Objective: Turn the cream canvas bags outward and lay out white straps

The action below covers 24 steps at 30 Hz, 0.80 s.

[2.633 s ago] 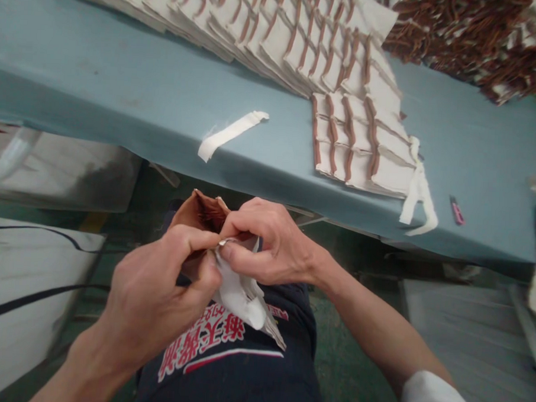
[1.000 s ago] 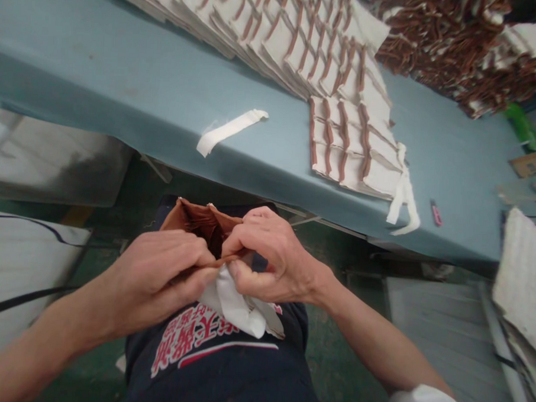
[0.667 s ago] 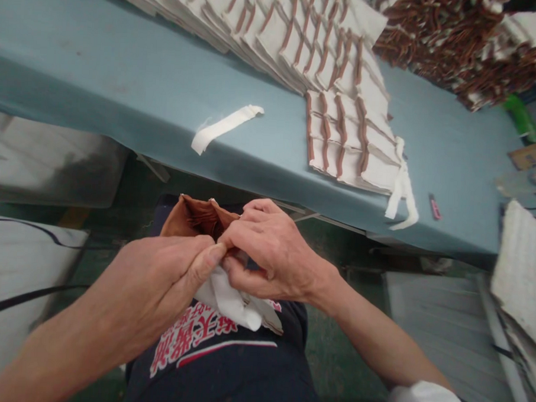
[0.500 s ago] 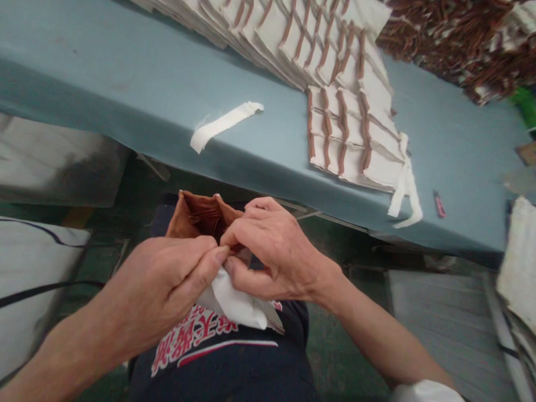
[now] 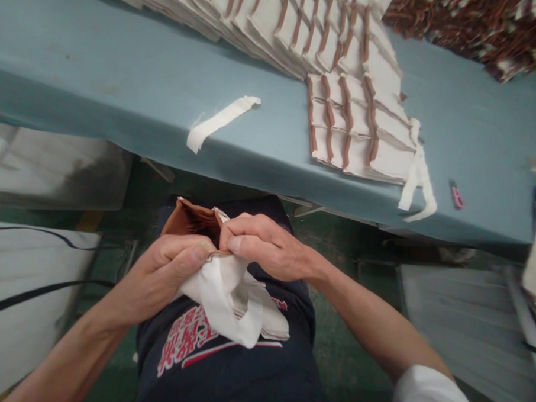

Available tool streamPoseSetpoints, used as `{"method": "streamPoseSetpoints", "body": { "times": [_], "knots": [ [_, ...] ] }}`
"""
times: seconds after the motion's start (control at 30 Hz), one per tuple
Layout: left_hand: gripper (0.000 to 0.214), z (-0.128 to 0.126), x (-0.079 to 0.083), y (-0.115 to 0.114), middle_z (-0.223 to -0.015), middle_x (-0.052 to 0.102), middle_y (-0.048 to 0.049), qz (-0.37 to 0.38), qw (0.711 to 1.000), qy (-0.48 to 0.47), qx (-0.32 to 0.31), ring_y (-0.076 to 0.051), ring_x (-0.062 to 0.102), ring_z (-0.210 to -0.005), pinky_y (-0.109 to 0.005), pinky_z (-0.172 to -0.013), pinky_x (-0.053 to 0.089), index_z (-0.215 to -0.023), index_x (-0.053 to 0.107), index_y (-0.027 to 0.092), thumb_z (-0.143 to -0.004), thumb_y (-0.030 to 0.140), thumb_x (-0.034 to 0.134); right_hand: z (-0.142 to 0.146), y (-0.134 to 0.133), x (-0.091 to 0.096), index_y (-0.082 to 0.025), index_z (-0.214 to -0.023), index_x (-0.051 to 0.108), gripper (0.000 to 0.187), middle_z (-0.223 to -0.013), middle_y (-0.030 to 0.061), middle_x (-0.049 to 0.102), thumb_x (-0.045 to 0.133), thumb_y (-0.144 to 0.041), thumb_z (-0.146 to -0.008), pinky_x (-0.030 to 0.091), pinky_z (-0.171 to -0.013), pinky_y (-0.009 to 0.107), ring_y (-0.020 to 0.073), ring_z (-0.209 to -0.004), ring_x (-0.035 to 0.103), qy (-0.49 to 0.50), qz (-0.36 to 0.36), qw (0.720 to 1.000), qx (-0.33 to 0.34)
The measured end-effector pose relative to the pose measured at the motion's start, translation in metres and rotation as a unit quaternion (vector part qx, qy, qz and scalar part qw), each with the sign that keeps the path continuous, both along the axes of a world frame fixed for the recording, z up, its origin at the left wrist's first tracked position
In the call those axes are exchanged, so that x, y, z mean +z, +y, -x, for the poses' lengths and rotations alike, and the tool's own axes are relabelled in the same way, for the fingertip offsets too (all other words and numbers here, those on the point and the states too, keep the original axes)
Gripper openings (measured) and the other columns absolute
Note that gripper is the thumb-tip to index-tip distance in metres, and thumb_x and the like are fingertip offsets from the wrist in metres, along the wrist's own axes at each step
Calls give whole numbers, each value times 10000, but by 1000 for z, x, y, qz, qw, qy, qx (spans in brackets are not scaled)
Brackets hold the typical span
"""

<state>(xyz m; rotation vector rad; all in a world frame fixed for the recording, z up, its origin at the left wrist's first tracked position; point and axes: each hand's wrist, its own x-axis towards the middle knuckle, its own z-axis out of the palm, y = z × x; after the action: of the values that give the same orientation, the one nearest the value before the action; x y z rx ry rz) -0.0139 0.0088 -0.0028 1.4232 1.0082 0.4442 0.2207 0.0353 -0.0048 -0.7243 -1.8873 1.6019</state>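
Both hands work a small cloth pouch (image 5: 219,294) over my lap, white outside with a brown lining (image 5: 189,218) showing at its opened mouth. My left hand (image 5: 167,268) pinches the near edge of the mouth, thumb on top. My right hand (image 5: 261,245) is closed on the other edge, fingers curled over it. The white part of the pouch hangs down over my dark printed shirt (image 5: 225,365).
A blue-covered table (image 5: 100,81) runs across in front. On it lie overlapping rows of white pieces with brown stripes (image 5: 344,80), a loose white strip (image 5: 218,122) near the front edge, and a small pink object (image 5: 456,194). A brown and white heap (image 5: 480,26) sits far right. White sacks (image 5: 15,296) stand at left.
More of the white cloth has been drawn out and now hangs lower over my shirt. Both hands have shifted slightly lower and closer together on the pouch mouth.
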Motion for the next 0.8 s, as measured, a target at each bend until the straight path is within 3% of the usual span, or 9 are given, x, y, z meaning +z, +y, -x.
{"method": "streamPoseSetpoints", "body": {
  "times": [0.07, 0.2, 0.27, 0.33, 0.43, 0.5, 0.67, 0.8],
  "knots": [
    [537, -1, -2, -1, -582, 432, 31, 26, 1000, -6, 12, -145, 306, -505, -275, -405, 285, -698, 546, 248, -1066, 638, 520, 2, -1, -4, -230, -800, 535, 219, -738, -54, 487, 515, -318, -999, 377, -676, 305, 135, -672, 436, 23, 47, 999, -4],
    [518, -1, -6, -3, -572, 463, 27, 49, 999, -9, 11, -139, 312, -481, -268, -399, 290, -736, 571, 244, -1081, 621, 489, 5, -3, -6, -233, -788, 512, 242, -746, -60, 449, 561, -342, -999, 390, -692, 290, 131, -702, 431, 53, 74, 996, -16],
    [484, 1, -6, -2, -572, 463, 38, 20, 1000, -10, 0, -129, 315, -480, -254, -406, 281, -716, 549, 244, -1091, 546, 499, 6, -4, -5, -232, -782, 507, 246, -739, -62, 448, 581, -335, -992, 388, -696, 286, 128, -706, 435, 55, 76, 996, -12],
    [417, 3, -5, -2, -580, 471, 55, -65, 998, 3, -15, -117, 336, -486, -242, -428, 284, -699, 552, 239, -1071, 427, 539, 6, -5, -7, -234, -777, 498, 250, -723, -66, 446, 582, -330, -991, 377, -684, 283, 123, -688, 419, 40, 65, 997, -6],
    [280, 6, 0, -2, -599, 535, 78, -209, 976, 51, -36, -100, 428, -507, -229, -486, 318, -738, 639, 229, -1010, 280, 597, 6, -6, -11, -239, -768, 469, 266, -703, -70, 430, 542, -326, -1009, 368, -682, 287, 117, -662, 391, 15, 22, 1000, -12],
    [255, 7, 5, -4, -606, 573, 86, -257, 962, 77, -44, -92, 483, -523, -224, -524, 346, -771, 675, 225, -1013, 256, 599, 5, -6, -12, -240, -773, 462, 274, -708, -64, 446, 515, -328, -1027, 381, -720, 299, 120, -670, 407, 6, -33, 999, -27],
    [370, 9, 16, -6, -641, 622, 87, -237, 963, 122, -31, -88, 551, -572, -220, -582, 385, -781, 680, 218, -1100, 356, 554, -1, -2, -5, -229, -806, 516, 304, -763, -31, 533, 478, -314, -1095, 403, -833, 335, 139, -729, 503, -41, -148, 988, -35],
    [350, 12, 11, -1, -608, 600, 106, -266, 959, 84, -48, -69, 528, -538, -198, -533, 344, -759, 674, 221, -1089, 321, 612, 1, 4, 2, -215, -781, 587, 475, -706, -31, 493, 461, -459, -1169, 359, -809, 356, 149, -713, 467, -109, -189, 976, -10]
  ]
}}
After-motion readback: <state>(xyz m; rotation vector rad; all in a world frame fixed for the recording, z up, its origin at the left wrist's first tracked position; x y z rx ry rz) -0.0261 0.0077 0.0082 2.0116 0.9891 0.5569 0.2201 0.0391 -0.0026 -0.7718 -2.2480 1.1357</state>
